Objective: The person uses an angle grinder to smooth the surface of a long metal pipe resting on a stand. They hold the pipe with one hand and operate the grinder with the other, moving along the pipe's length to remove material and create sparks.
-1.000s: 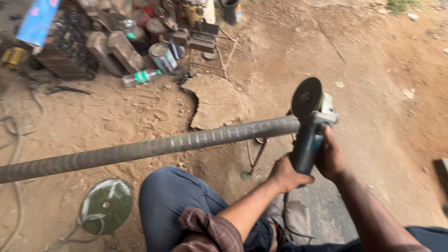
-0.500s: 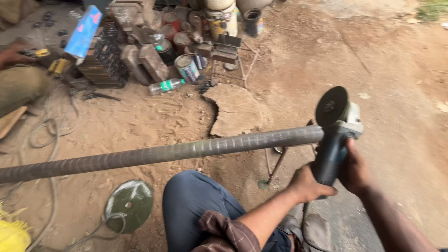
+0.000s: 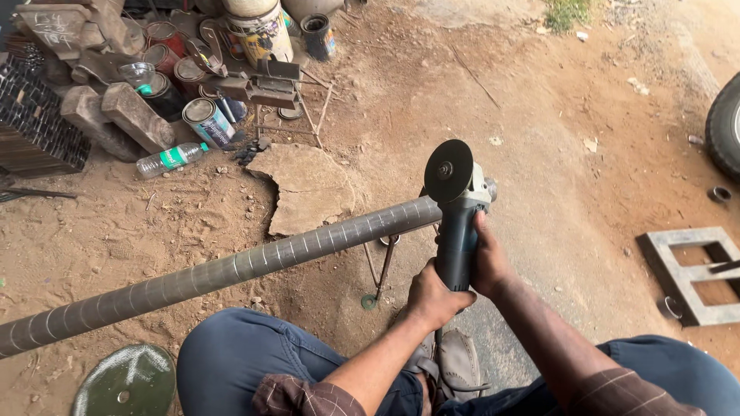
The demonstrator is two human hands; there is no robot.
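Note:
A long grey metal pipe [image 3: 231,266] with spiral marks runs from the lower left up to the middle, resting on a thin metal stand [image 3: 381,270]. At its right end stands an angle grinder [image 3: 459,223], its dark disc [image 3: 448,170] against the pipe's end. My left hand [image 3: 434,296] grips the lower part of the grinder's body. Higher up on the body, on its right side, my right hand [image 3: 487,262] wraps the same tool. My knees in blue trousers show at the bottom.
A flat stone [image 3: 304,189] lies beyond the pipe. Paint tins [image 3: 206,121], a plastic bottle [image 3: 169,160], wood blocks [image 3: 132,115] and scrap fill the upper left. A green disc [image 3: 127,383] lies at lower left, a square metal frame [image 3: 694,273] and a tyre [image 3: 724,131] at right.
The view has swung right and closer: the scrap pile moved left in the frame and the frame and tyre came into sight. Both hands kept their hold on the grinder at the pipe's end.

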